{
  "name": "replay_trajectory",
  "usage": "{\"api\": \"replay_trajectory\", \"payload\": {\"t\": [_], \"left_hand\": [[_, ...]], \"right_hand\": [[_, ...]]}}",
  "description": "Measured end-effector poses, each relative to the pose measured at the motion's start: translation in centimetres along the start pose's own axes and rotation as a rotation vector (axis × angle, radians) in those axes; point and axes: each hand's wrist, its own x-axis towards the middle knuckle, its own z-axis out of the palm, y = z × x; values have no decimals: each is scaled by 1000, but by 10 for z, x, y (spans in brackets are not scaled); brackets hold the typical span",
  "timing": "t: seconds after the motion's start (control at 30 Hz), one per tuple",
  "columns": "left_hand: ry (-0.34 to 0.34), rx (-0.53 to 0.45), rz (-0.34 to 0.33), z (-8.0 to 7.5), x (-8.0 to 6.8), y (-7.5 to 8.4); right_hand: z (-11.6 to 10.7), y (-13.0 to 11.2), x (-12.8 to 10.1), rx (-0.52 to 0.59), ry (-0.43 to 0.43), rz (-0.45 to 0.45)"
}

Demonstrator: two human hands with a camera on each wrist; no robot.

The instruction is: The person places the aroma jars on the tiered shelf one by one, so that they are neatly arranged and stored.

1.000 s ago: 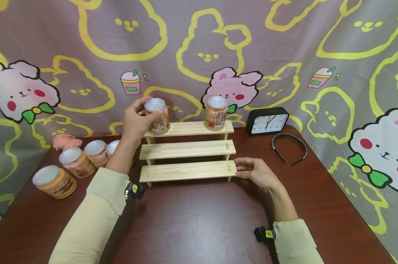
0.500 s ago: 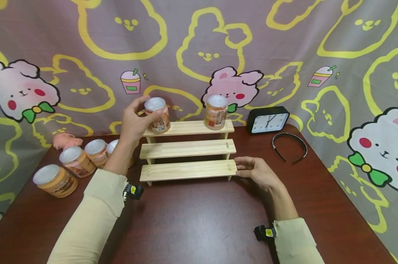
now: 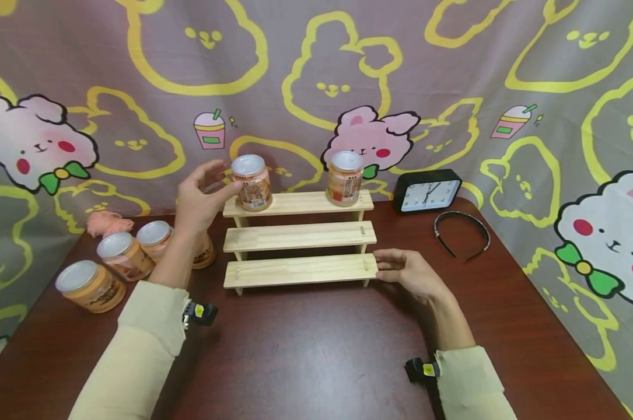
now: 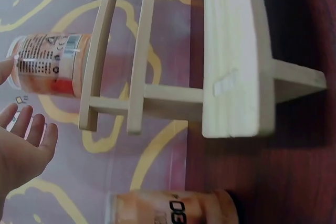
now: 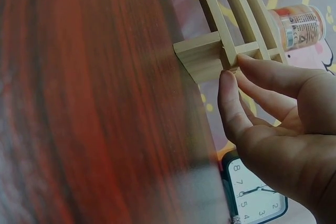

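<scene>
A three-tier wooden display shelf [image 3: 300,271] stands on the table. On its top tier, a silver-lidded orange jar [image 3: 252,189] is at the left end and a similar jar [image 3: 345,185] near the right end. My left hand [image 3: 198,198] is beside the left jar with its fingers spread off it; the thumb tip is right at the jar's side. In the left wrist view, the fingers are loosely bent and hold nothing. My right hand [image 3: 413,277] pinches the right end of the lowest tier between thumb and finger, as the right wrist view [image 5: 283,103] shows.
Several more jars stand at the left, among them a front jar [image 3: 98,294] and one partly behind my left arm [image 3: 205,254]. A pink fuzzy bundle [image 3: 108,223] lies behind them. A black clock [image 3: 427,191] and a headband [image 3: 460,219] are at the right. A patterned curtain [image 3: 274,105] hangs behind.
My left hand has let go of the jar on the top tier and moved left, its fingers opening. The jar stays on the shelf; my right hand has not moved.
</scene>
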Motion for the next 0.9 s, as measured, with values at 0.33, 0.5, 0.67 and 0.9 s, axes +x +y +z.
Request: {"api": "replay_trajectory", "payload": {"t": [0.33,0.5,0.67,0.9], "left_hand": [[25,112,-43,-22,-12,-13],[46,97,-83,-31,-19,-21],[59,129,-96,-39,-26,-26],[30,197,-105,-46,-32,-36]], "right_hand": [[-1,1,1,-10,10,21],[-1,2,2,-15,9,19],[-1,3,1,-20,8,14],[-1,1,1,-19,13,19]]}}
